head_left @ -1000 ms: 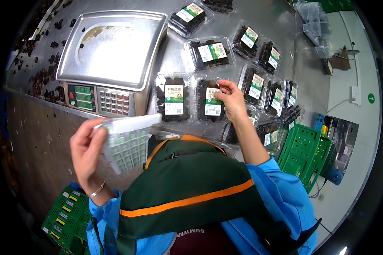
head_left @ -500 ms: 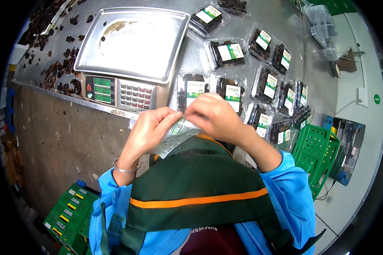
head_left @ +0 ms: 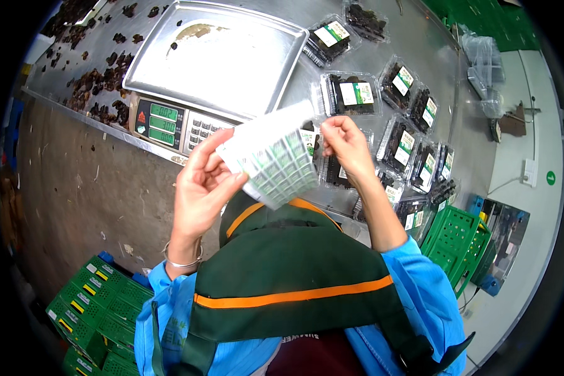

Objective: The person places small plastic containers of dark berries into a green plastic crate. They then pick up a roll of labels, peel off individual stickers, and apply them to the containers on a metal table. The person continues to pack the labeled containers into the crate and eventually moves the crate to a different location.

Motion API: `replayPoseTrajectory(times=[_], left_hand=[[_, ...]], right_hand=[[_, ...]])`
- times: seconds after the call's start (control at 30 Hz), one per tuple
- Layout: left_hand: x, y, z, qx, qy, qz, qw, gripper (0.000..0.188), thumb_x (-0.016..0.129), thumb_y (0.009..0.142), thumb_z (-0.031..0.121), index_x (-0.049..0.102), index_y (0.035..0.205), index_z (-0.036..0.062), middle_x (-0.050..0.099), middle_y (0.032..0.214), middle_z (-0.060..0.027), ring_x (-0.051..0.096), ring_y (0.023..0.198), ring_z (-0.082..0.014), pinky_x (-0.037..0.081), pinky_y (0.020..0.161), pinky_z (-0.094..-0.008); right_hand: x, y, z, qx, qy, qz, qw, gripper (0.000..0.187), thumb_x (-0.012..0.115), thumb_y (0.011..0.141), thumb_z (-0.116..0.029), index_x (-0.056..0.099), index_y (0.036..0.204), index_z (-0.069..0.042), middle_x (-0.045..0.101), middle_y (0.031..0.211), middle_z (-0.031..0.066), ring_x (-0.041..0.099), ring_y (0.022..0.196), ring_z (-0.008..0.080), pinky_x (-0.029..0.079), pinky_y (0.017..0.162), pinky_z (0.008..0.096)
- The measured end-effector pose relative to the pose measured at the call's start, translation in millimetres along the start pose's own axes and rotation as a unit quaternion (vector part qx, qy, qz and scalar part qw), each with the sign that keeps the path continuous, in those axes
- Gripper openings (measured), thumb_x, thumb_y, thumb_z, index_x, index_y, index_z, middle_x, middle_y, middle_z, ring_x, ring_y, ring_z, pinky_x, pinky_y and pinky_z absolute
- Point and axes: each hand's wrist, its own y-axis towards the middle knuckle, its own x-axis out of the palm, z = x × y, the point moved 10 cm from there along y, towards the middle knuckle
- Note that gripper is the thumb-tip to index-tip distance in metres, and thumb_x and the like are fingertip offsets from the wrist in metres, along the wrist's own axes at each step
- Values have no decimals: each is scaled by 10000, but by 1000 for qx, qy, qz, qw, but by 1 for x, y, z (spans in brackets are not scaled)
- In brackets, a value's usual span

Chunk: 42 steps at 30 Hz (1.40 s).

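Head view: the left hand [head_left: 205, 178] pinches the label sheet [head_left: 283, 164] by the tabletop's near edge [head_left: 442, 88]; the right hand [head_left: 351, 150] has its grip nearly closed, on what I can't tell—label peeling, I'd judge, needing a light touch next.

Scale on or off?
On: all three rows of its display glow green.

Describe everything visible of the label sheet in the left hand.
The label sheet is thin, papery and blurred, with a blank white band above rows of small green-and-white labels. It slants up rightward, partly hiding the scale. The left hand pinches its left edge; the right hand is near its right edge, contact unclear.
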Motion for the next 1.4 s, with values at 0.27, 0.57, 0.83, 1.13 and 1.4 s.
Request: replayPoseTrajectory(times=[0.27, 0.57, 0.83, 1.13, 1.4], left_hand=[[42, 15, 9, 73, 60, -80, 992, 268, 551, 848, 5, 544, 1114, -24, 581, 1059, -101, 562, 878, -105, 466, 727, -213], [63, 19, 5, 35, 4, -69, 997, 258, 606, 803, -29, 553, 1055, -27, 600, 1006, -83, 571, 904, -105, 470, 758, -203], [60, 20, -10, 39, 95, -23, 994, 138, 595, 854, 87, 608, 930, -27, 617, 788, -9, 513, 699, -33, 394, 591, -167], [75, 33, -7, 10, 243, -48, 969, 165, 630, 838, 141, 621, 834, -24, 539, 646, 52, 417, 582, -10, 329, 485, -184], [13, 62, -30, -79, 251, 36, 964, 173, 602, 845, 129, 606, 765, -25, 496, 600, 68, 387, 549, 3, 274, 456, -174]], right_hand=[[22, -68, -114, -281, -71, 10, 957, 474, 603, 795, -9, 459, 1245, -29, 608, 901, 62, 559, 850, 112, 418, 837, 280], [13, -70, -121, -227, -28, -42, 973, 482, 634, 784, 0, 488, 1240, -51, 602, 850, 29, 561, 819, 72, 469, 723, 227], [-11, -69, -104, -174, -53, 5, 983, 128, 616, 834, -108, 608, 854, 18, 626, 715, 66, 569, 621, 74, 465, 576, 224], [3, -51, -163, -368, -316, -119, 866, 141, 647, 755, -98, 626, 872, -21, 588, 710, 62, 557, 698, 198, 437, 637, 302], [-60, 53, -139, -200, -79, 76, 974, 195, 668, 766, -164, 639, 893, -19, 639, 871, 56, 573, 840, 117, 445, 771, 275]])
